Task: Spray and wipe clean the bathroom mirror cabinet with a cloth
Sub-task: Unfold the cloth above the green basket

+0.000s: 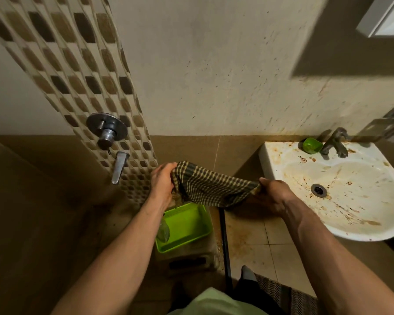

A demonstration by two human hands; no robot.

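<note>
Left hand (162, 183) and right hand (272, 195) each grasp one end of a checked cloth (212, 187), stretched between them above a green tray (187, 226), left of the stained sink (332, 189); mirror cabinet (384, 17) at upper right.

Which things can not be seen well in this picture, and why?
Head view:
Mirror cabinet: cut off by the top right corner; only a corner shows.
Clear bottle in the green tray: top hidden by the left forearm.
Cloth: ends hidden inside the left hand and right hand.
</note>
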